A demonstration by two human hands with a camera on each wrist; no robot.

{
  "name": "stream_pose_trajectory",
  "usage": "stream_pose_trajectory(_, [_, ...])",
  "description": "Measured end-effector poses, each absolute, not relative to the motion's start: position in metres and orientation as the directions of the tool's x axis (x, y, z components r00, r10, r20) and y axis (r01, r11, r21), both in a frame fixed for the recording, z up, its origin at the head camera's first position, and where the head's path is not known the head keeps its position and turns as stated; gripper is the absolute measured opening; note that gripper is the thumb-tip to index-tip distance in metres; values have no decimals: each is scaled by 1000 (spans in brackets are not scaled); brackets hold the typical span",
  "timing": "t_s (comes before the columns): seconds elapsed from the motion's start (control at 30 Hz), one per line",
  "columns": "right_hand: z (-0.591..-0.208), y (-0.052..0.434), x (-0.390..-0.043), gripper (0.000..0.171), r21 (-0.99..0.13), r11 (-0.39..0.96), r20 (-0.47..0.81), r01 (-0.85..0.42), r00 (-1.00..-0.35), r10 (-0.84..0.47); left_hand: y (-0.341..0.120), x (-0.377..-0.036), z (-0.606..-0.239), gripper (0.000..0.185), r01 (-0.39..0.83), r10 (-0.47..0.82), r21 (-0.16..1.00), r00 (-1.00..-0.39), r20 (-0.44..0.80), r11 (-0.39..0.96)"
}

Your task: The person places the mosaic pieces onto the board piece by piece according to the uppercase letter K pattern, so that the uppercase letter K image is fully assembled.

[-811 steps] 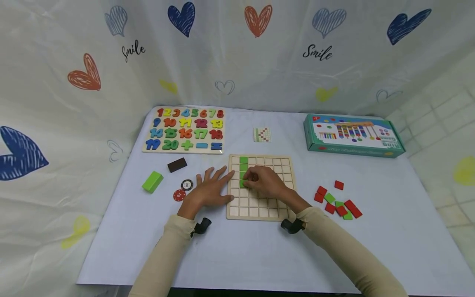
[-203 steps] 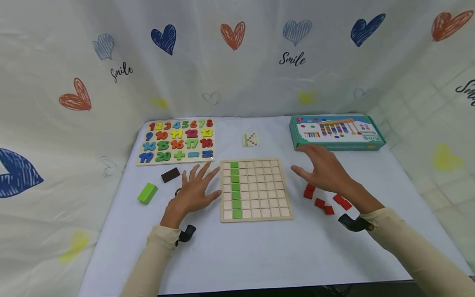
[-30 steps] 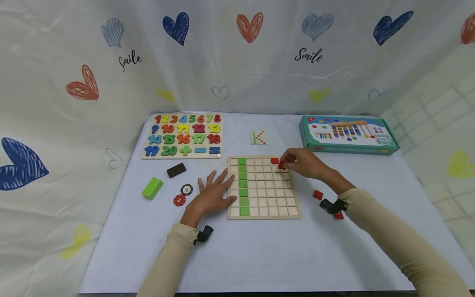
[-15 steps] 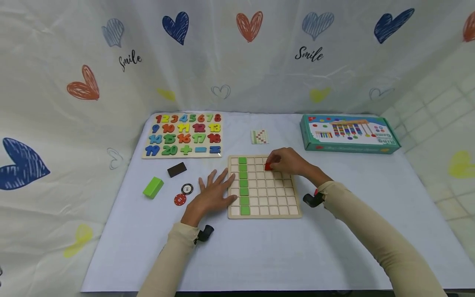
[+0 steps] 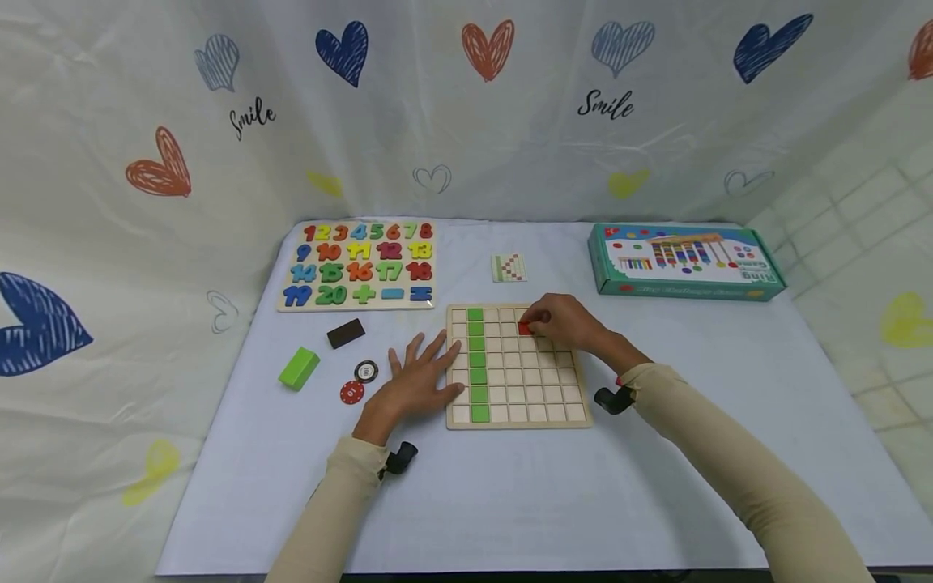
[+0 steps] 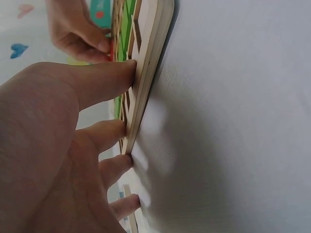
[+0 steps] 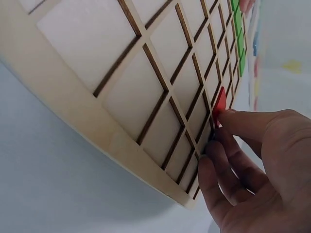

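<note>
- Right hand (image 5: 564,321) pinched a red tile (image 5: 525,328) in the grid board's (image 5: 517,421) second row.
- Left hand (image 5: 415,380) lay flat, fingers spread, against the board's left edge on the tabletop (image 5: 510,502).

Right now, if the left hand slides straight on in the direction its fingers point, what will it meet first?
The left hand already touches the left edge of the wooden grid board. Going on, its fingers would probably cross the empty first column and reach the column of green tiles.
</note>
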State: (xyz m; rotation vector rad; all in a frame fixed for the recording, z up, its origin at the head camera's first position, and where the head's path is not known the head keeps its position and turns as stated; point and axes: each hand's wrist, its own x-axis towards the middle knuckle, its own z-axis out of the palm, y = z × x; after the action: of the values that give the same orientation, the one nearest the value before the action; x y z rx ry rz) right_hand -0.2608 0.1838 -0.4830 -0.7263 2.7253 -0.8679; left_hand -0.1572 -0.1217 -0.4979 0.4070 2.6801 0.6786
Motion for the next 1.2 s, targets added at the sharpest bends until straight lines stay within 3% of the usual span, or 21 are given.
stream_pose_trajectory(0.33, [-481,184,-249,12,-623,696,-6,-357,-887,-461,-119,-156,-499,76,185,347,503,-904,-251,845])
stream_pose_trajectory(0.67, [-475,201,-249,18,-679,661,-23,-319,-891,-453,-119,-155,-499,76,191,357,511,-900,-249,838])
stream_pose_trajectory(0.87, [-461,225,-247,21,-658,680,0,-323,-903,-429,-120,-155,-499,76,192,359,514,-900,-248,836])
stream_pose_trajectory(1.03, [-448,249,-240,21,-588,739,-74,-329,-888,-454,-121,-154,-499,77,193,354,511,-905,-238,837])
stream_pose_trajectory(1.2, [-437,273,-229,22,-505,810,-246,-298,-850,-466,-122,-154,-500,77,199,354,510,-907,-228,837])
